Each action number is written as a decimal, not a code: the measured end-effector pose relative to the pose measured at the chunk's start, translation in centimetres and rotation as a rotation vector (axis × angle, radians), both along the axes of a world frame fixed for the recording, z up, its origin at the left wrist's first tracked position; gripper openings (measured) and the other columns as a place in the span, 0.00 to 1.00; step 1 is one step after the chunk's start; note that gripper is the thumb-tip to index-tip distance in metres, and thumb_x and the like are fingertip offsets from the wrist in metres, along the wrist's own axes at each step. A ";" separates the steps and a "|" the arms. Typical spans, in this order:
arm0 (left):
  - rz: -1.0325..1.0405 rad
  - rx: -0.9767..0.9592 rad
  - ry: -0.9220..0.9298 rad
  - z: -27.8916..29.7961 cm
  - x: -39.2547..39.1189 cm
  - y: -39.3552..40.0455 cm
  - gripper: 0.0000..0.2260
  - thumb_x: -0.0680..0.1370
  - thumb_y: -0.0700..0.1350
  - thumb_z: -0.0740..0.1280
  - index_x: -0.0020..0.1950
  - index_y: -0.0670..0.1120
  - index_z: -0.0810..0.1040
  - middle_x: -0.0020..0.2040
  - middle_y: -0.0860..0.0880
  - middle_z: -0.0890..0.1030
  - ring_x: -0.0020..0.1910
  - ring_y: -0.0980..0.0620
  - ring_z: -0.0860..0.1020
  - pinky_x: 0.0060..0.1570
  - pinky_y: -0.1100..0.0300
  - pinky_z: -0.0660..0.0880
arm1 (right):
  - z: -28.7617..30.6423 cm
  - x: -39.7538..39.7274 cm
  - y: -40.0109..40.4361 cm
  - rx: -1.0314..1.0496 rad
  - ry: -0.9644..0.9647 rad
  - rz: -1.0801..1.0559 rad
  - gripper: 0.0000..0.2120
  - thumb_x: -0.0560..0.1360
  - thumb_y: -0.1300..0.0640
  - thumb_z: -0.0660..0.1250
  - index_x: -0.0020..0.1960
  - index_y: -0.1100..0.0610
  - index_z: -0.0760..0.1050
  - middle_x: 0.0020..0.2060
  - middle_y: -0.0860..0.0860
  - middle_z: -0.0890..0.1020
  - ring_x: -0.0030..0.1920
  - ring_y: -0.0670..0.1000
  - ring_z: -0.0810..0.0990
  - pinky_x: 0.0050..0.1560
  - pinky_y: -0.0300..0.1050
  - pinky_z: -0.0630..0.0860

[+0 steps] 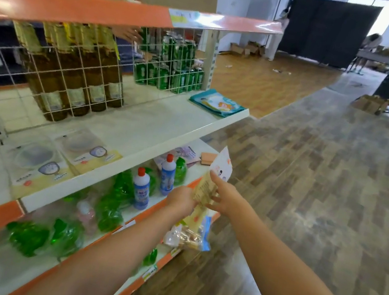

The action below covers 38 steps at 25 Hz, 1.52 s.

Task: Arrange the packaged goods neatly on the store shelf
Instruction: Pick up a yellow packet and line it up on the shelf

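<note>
At lower centre, both hands hold flat cream-and-white plastic snack packets: left hand gripping, right hand pinching, beside the white metal shelf.

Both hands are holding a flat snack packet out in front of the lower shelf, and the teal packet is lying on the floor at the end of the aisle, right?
Not quite. In the head view both hands, left and right, do hold the snack packet, but the teal packet lies on the white middle shelf at its far end, not on the floor.
</note>
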<state>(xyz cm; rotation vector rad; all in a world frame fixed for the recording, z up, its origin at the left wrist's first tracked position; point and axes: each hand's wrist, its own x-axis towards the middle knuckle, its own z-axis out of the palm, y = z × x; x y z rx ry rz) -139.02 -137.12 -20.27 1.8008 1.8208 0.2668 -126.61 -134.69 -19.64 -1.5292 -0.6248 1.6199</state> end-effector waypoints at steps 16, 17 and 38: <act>-0.289 0.252 0.233 0.3 -2.2 -4.1 0.24 0.78 0.64 0.55 0.67 0.51 0.71 0.62 0.46 0.75 0.62 0.46 0.72 0.48 0.54 0.69 | -1.3 0.3 2.3 -0.004 -0.085 -0.171 0.17 0.76 0.70 0.59 0.64 0.69 0.68 0.55 0.66 0.77 0.57 0.65 0.77 0.60 0.62 0.73; -0.269 0.254 0.240 0.4 -2.5 -4.1 0.24 0.78 0.63 0.54 0.67 0.51 0.71 0.63 0.47 0.75 0.63 0.47 0.72 0.51 0.54 0.71 | -1.1 0.4 2.4 0.009 -0.069 -0.169 0.17 0.76 0.70 0.59 0.64 0.69 0.68 0.57 0.67 0.76 0.58 0.66 0.76 0.61 0.62 0.72; 0.353 0.180 0.151 -0.4 -9.8 -7.7 0.14 0.81 0.50 0.58 0.63 0.47 0.74 0.60 0.47 0.78 0.55 0.48 0.77 0.55 0.51 0.75 | 0.1 -4.7 1.7 0.064 0.120 0.277 0.09 0.74 0.66 0.65 0.53 0.63 0.72 0.43 0.60 0.79 0.41 0.59 0.79 0.52 0.58 0.77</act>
